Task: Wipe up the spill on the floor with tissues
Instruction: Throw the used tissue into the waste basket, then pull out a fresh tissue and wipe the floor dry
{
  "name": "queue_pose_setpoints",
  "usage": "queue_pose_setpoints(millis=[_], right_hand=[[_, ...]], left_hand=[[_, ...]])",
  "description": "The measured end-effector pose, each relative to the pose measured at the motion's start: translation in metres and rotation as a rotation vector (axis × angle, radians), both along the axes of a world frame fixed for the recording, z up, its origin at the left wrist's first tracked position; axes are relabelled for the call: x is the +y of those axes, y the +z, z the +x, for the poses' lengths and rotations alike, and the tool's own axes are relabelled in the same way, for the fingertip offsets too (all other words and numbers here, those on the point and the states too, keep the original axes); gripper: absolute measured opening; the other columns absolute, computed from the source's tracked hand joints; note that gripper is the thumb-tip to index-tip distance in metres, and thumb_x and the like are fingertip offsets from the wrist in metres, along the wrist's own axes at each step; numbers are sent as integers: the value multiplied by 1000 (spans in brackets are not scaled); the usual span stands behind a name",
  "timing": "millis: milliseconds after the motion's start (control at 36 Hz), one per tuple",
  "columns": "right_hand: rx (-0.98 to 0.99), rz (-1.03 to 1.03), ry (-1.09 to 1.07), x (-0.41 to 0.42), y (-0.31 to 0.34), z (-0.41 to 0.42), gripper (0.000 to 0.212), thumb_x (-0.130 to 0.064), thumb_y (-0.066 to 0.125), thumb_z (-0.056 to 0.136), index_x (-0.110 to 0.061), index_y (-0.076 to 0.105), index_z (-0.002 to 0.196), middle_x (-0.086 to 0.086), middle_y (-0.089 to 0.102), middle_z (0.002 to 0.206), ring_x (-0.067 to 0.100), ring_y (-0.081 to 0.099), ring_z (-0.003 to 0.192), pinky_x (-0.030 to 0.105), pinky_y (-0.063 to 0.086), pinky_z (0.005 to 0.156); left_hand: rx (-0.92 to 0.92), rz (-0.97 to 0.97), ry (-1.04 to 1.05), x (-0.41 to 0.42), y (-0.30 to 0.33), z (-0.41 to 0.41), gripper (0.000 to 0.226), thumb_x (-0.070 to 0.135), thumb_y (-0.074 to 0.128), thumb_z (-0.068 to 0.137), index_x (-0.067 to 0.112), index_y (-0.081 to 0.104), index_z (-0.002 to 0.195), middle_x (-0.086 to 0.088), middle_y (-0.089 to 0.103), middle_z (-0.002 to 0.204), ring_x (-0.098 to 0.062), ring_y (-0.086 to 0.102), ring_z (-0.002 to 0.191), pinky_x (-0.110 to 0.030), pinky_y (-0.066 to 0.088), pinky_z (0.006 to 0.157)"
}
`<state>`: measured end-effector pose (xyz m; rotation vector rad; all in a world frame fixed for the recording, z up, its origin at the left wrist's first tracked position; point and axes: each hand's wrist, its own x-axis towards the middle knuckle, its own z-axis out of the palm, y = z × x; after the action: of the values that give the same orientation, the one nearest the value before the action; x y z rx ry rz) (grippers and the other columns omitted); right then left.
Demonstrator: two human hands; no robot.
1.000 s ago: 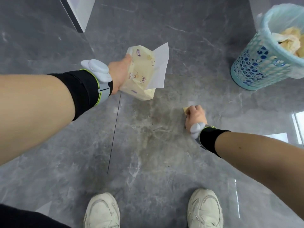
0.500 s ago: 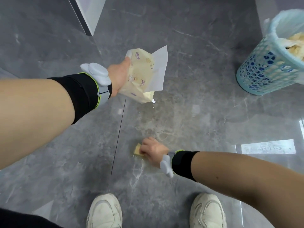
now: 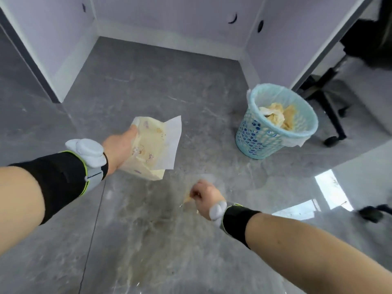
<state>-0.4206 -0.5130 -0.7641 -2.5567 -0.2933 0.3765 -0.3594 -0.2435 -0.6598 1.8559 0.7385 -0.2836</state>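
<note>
Right hand: fingers clenched on soiled tissue, low over spill | bin ahead-right, nearer this hand | left hand: clamped on tissue pack.

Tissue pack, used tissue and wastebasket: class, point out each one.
tissue pack point(image 3: 146, 149): head view, printed front.
used tissue point(image 3: 187, 198): head view, edge beside right fist.
wastebasket point(image 3: 254, 134): head view, perforated wall.

Both hands' grips closed.

Pack in left fingers; wad in right fingers, over spill; bin beyond, right.
</note>
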Motion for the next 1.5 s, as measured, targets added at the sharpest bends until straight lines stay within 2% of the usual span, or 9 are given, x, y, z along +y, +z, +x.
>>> queue_pose_setpoints(millis=[250, 333, 528, 639, 778, 833, 972, 1139, 1500], right_hand=[[-626, 225, -427, -62, 146, 124, 15, -7, 57, 80, -20, 64, 81, -3, 57, 87, 9, 52, 72, 8, 37, 67], [-694, 179, -583, -99, 171, 152, 15, -12, 54, 82, -23, 64, 81, -2, 59, 92, 17, 59, 78, 24, 46, 71], [-462, 191, -794, -161, 167, 170, 29, -17, 49, 86, -27, 59, 111, -4, 65, 105, 21, 65, 89, 36, 55, 84], [-401, 115, -737, -150, 159, 160, 45, -16, 49, 87, -28, 47, 130, -5, 56, 112, 13, 59, 78, 19, 47, 63], [-381, 365, -668, -67, 140, 133, 24, -20, 53, 87, -20, 63, 108, -1, 66, 89, 1, 61, 64, 4, 41, 56], [-198, 511, -620, -23, 129, 111, 17, -30, 56, 87, -18, 66, 90, 1, 69, 76, 2, 63, 54, 17, 47, 53], [253, 595, -395, 63, 120, 57, 63, -76, 56, 67, -17, 70, 84, 0, 74, 77, 16, 65, 56, 31, 53, 55], [196, 565, -328, 100, 125, 37, 11, -31, 67, 72, -23, 70, 80, -5, 75, 76, 17, 70, 61, 30, 56, 56], [162, 1117, -394, 95, 171, 67, 17, -9, 51, 63, -19, 62, 71, 8, 57, 78, 26, 56, 73, 37, 43, 66]], left_hand=[[9, -127, -53, -25, 2, 4, 72, 73, 52, 82, 9, 67, 113, -15, 69, 118, -39, 65, 110, -51, 48, 107], [0, -138, -63, -26, -3, 3, 54, 69, 55, 85, 16, 66, 89, -14, 72, 109, -37, 67, 105, -50, 50, 105], [4, -121, -63, -18, -11, 0, 48, 66, 53, 90, 20, 65, 83, -12, 73, 103, -36, 69, 101, -51, 51, 104], [24, -122, -52, -11, -13, 1, 62, 74, 53, 82, 16, 69, 97, -14, 72, 110, -37, 68, 104, -51, 51, 104], [18, -131, -14, -9, -5, 1, 74, 67, 51, 91, 2, 64, 125, -18, 68, 121, -40, 65, 111, -51, 50, 105], [14, -94, 12, -11, -3, 0, 71, 64, 50, 94, 2, 62, 126, -15, 66, 117, -38, 64, 111, -48, 49, 106], [42, -21, 1, -14, 3, 4, 72, 63, 40, 98, 2, 58, 132, -15, 63, 122, -37, 59, 120, -46, 42, 112], [2, 94, -69, -1, 1, 1, 51, 57, 33, 102, 13, 58, 99, 4, 54, 73, -22, 55, 72, -30, 37, 69], [-6, 217, -178, 43, 4, 6, 75, 61, 23, 102, 2, 55, 135, -25, 59, 137, -41, 57, 124, -47, 45, 105]])
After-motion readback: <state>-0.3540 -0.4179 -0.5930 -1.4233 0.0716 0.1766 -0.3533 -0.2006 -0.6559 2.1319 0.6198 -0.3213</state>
